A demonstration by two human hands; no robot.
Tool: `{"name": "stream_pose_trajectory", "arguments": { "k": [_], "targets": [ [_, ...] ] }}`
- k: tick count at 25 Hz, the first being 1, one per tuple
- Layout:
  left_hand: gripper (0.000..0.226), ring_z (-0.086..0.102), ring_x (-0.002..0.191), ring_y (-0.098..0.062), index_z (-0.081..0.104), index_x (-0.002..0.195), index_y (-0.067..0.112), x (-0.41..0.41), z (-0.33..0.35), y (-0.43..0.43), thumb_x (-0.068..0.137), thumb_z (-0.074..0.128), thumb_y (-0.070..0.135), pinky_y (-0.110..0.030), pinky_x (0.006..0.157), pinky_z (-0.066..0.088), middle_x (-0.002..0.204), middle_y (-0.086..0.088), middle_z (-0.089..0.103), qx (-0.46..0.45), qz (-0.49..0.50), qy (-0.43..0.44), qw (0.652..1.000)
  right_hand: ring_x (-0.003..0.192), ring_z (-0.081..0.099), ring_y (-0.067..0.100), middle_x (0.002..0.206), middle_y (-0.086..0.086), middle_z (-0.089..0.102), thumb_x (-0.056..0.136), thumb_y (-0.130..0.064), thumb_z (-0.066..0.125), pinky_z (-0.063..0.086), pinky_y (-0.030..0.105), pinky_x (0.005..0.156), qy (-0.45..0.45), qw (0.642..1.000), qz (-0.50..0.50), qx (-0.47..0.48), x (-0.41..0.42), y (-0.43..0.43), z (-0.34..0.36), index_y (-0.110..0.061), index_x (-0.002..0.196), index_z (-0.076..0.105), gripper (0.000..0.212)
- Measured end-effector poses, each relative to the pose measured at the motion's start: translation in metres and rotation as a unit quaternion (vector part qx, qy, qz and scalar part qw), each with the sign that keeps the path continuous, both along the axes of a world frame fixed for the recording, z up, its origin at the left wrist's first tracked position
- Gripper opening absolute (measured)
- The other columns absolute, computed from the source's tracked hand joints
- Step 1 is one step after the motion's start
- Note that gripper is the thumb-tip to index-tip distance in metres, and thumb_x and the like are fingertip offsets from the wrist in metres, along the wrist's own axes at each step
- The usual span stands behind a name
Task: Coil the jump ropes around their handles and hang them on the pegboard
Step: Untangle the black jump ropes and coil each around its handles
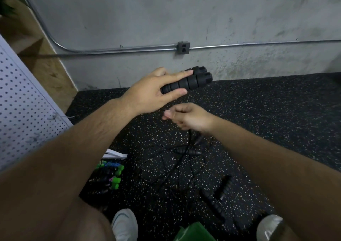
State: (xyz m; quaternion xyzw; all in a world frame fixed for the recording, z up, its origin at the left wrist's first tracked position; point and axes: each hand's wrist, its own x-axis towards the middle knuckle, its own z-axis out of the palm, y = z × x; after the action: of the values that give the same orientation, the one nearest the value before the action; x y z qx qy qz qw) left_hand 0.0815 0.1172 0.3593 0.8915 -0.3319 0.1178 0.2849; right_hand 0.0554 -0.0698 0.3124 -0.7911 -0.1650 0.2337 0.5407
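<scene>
Okay, down by my shoes (125, 224) the speckled floor (267, 122) carries the waiting work: a loose black rope (222, 189) lies in a tangle, and a green-handled bundle (113, 175) sits just beside the pegboard's foot.

Up from there, my right hand (186, 118) is curled, thumb against fingers. It looks to be pinching the thin cord (189, 132) that drops from under it to the floor, though the blur hides the pinch itself.

Just above, my left hand (156, 91) holds the two black handles (186, 81) side by side. My forefinger lies along the top and my thumb presses from below, with the end caps pointing at the wall (166, 15).

For a tidy coil, I reckon the trick is to clamp those handles parallel so they cannot scissor. Then I feed the cord under light tension, each turn snug beside the last, and watch that the slack below does not snag the other rope.

Off to my left the pegboard (22, 102) leans, waiting for the finished bundle.
</scene>
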Motion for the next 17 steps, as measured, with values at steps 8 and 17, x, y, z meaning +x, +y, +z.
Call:
{"name": "stream_pose_trajectory", "arguments": {
  "k": [8,17],
  "targets": [
    [0.056,0.047,0.103,-0.01,0.019,0.142,0.073,-0.008,-0.001,0.009,0.088,0.031,0.075,-0.027,0.079,0.045,0.125,0.004,0.046,0.231,-0.038,-0.093,0.968,0.058,0.039,0.017,0.063,0.002,0.045,0.101,-0.028,0.057,0.031,0.029,0.059,-0.093,0.98,-0.062,-0.164,-0.005,-0.096,0.057,-0.003,0.087,0.068,0.031],
    [0.069,0.055,0.104,-0.022,0.015,0.153,0.056,-0.005,-0.014,-0.006,0.09,0.031,0.075,-0.037,0.082,0.051,0.121,-0.006,0.053,0.28,-0.027,-0.179,0.943,0.068,0.061,0.012,0.071,-0.007,0.066,0.086,-0.056,0.069,0.048,0.031,0.064,-0.268,0.906,-0.156,-0.287,-0.025,-0.071,0.06,-0.024,0.084,0.074,0.032]
  ]
}}
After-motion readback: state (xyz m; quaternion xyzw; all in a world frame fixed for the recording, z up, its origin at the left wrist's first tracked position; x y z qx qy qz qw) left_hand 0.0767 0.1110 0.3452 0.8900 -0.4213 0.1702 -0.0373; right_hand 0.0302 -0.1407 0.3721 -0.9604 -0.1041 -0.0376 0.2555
